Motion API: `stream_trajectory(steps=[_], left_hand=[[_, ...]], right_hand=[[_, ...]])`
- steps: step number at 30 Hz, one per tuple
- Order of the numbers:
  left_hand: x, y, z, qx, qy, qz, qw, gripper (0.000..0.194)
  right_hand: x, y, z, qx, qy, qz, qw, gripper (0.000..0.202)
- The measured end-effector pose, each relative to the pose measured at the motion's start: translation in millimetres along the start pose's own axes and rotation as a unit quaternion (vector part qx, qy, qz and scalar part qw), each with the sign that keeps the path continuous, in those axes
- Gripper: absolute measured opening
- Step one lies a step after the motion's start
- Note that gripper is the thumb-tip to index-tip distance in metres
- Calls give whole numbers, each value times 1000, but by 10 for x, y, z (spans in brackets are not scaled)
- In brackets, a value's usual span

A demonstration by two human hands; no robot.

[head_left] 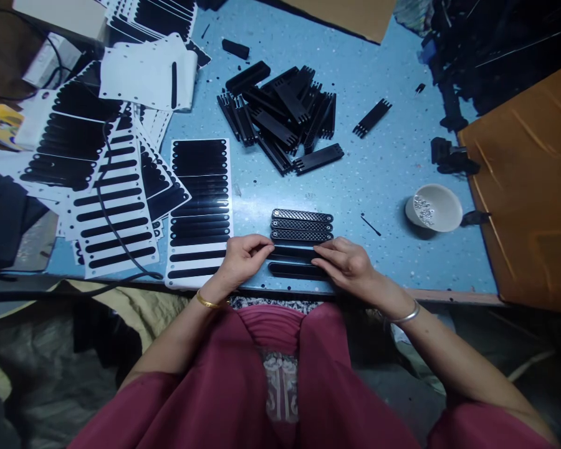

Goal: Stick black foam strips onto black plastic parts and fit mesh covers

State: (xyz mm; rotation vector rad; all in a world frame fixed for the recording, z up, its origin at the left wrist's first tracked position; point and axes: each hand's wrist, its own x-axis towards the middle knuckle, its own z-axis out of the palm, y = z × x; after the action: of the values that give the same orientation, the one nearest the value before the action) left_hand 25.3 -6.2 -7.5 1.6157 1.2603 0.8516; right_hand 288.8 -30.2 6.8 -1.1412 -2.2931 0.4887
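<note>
At the front of the blue table, my left hand (244,259) is closed in a pinch at the left end of a slim black strip (292,252). The fingers of my right hand (348,265) are closed at its right end. Whether this is one piece or a strip laid over a bar, I cannot tell. Just nearer to me lies another black bar (294,270), its right end partly behind my right fingers. Beyond my hands, several black bars with a cross-hatched top (302,225) lie side by side.
Left of my hands is a white sheet of black strips (199,193), with more sheets (112,206) and a cable over them. Farther back is a pile of black plastic pieces (285,109). A white cup (442,206) of small metal parts and a brown box (533,174) stand right.
</note>
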Motion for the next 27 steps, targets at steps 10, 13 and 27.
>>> stream_trajectory(steps=[10,13,27], left_hand=[[7,10,4,-5,4,1,1000,14],[9,11,5,-8,3,-2,1000,14],[9,-40,16,-16,2,5,1000,15]], right_hand=[[-30,32,15,21,14,-3,1000,21],[-26,47,-11,42,-4,14,999,23],[-36,64,-15,17,22,-10,1000,20]])
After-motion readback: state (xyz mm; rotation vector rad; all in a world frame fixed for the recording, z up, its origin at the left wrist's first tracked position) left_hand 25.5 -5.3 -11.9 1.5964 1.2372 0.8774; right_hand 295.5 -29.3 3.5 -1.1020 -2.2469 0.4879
